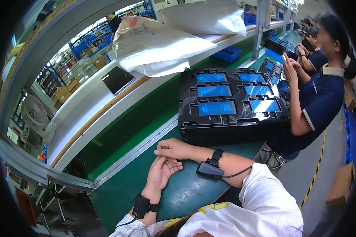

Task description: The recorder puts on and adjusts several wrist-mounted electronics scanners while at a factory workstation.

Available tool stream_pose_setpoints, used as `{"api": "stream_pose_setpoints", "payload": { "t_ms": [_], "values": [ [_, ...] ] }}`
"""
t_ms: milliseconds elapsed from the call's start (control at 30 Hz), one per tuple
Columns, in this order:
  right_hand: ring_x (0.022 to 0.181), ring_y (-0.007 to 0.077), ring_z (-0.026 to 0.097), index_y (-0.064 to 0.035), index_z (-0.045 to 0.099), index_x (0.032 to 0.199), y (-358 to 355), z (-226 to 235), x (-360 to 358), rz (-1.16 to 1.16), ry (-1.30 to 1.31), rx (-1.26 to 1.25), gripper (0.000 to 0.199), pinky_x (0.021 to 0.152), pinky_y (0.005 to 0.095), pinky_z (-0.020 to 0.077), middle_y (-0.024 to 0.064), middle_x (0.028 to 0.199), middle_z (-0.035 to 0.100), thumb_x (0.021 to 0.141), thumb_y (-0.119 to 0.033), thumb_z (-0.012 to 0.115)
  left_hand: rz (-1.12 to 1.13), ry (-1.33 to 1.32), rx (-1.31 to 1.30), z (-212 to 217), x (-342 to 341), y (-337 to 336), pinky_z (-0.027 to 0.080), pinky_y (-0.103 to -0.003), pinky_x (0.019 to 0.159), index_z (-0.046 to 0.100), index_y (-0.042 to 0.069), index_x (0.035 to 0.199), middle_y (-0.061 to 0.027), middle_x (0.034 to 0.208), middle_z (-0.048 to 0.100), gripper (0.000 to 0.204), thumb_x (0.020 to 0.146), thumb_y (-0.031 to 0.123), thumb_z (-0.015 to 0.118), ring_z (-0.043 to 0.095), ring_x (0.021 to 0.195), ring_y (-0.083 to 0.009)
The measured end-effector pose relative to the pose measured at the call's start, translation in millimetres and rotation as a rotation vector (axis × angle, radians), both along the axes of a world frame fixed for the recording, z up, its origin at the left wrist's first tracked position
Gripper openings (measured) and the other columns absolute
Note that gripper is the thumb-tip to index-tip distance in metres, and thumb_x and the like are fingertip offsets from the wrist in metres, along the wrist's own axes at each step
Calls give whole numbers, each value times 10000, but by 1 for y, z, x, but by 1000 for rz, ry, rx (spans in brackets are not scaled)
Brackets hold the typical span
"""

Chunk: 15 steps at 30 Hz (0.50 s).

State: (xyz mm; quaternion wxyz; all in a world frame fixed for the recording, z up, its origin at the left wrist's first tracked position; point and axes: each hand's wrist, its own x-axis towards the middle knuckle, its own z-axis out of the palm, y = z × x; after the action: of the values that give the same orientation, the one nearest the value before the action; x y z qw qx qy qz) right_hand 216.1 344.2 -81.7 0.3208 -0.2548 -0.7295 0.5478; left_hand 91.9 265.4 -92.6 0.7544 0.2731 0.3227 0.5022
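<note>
My left hand lies palm up above the green table, its fingers spread and loosely bent, with nothing in the palm. Across its top my right hand reaches in from the right, back upward. Its fingers are curled and touch the left hand near the thumb; whether anything is between them is hidden. Beyond the hands, apart from both, stands a stack of black plastic trays. In the compartments of the top tray sit several flat rectangular pieces with blue faces. Each wrist wears a black strapped device with a cable.
A white shelf with a wooden edge runs along the left, holding a dark flat device, a white fan and plastic sheeting. A blue bin lies behind the trays. At right a co-worker sits with hands raised.
</note>
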Motion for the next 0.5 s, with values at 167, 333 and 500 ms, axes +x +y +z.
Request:
{"api": "stream_pose_setpoints", "payload": {
  "t_ms": [167, 333, 500],
  "values": [
    [555, 84, 495, -4, 560, 758, 0, 4, -2, 33, -51, 0, 278, 499, 256, 414, 40, 606, 558, 820, -273, 592, 12, -21, -17, 6, -1, -2, 495, -390, 772, 496, -16, 969, -115, 862, 574, 297, 931, 232, 338, 591, 810, -243],
    [560, 95, 509, -14, 565, 766, 2, 4, -5, 14, -63, 1, 276, 504, 263, 417, 56, 617, 569, 823, -283, 585, 2, -35, -1, 4, -3, 1, 498, -390, 769, 487, -21, 991, -123, 861, 579, 292, 928, 229, 348, 594, 814, -246],
    [556, 108, 518, -17, 567, 772, 3, 2, -3, 14, -84, 61, 276, 509, 267, 419, 73, 622, 574, 820, -288, 587, -17, -43, -9, 4, -2, 3, 499, -390, 778, 478, -15, 1042, -140, 881, 585, 290, 927, 220, 353, 600, 828, -250]
  ]
}}
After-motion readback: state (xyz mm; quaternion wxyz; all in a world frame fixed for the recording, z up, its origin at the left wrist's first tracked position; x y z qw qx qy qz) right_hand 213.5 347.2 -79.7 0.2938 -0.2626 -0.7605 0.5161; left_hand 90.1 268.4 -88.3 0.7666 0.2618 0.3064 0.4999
